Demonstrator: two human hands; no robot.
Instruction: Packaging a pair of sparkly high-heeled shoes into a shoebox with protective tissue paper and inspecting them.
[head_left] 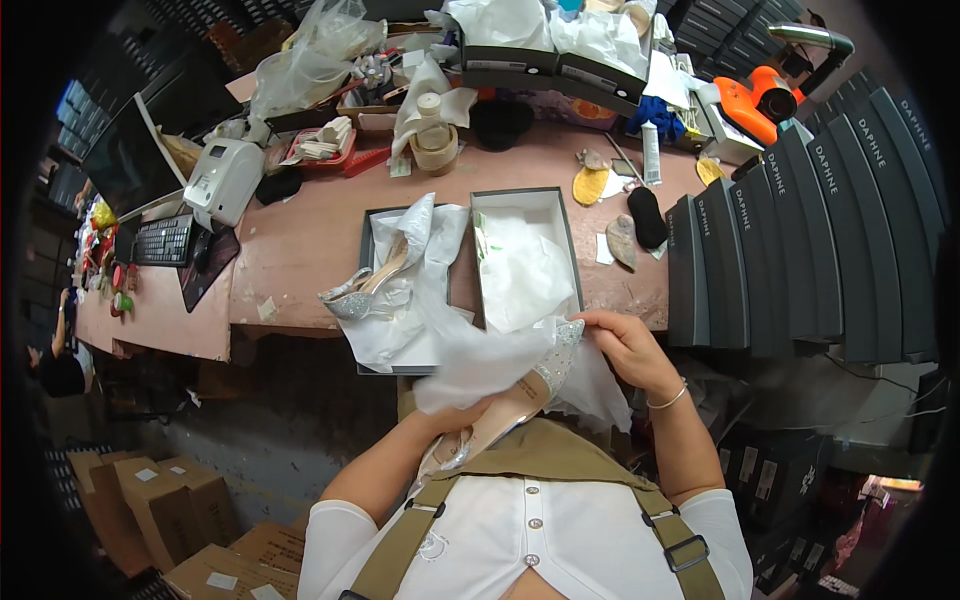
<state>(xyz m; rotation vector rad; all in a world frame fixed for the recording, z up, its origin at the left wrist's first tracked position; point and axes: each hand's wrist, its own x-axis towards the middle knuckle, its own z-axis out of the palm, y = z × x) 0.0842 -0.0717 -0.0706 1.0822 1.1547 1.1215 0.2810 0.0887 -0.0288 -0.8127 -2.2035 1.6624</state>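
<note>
A glittery silver shoe [548, 378] is held up in front of my body, its toe pointing away to the upper right. With its fingers closed, my right hand [628, 348] pinches the shoe's toe. My left hand [470, 413] grips the shoe's middle, its fingers mostly hidden by white tissue paper [470, 362] that drapes over and around the shoe. A matching silver shoe [352, 300] rests on tissue in the left dark-edged box half [372, 240]. Beside it, the right box half [577, 270] is lined with more crumpled white tissue.
A row of dark grey shoe boxes [800, 220] stands at the table's right. Tape rolls [433, 150] and a red basket [325, 148] sit farther back. A white label printer [222, 180] and keyboard [163, 240] are left. Cardboard cartons [170, 500] lie on the floor.
</note>
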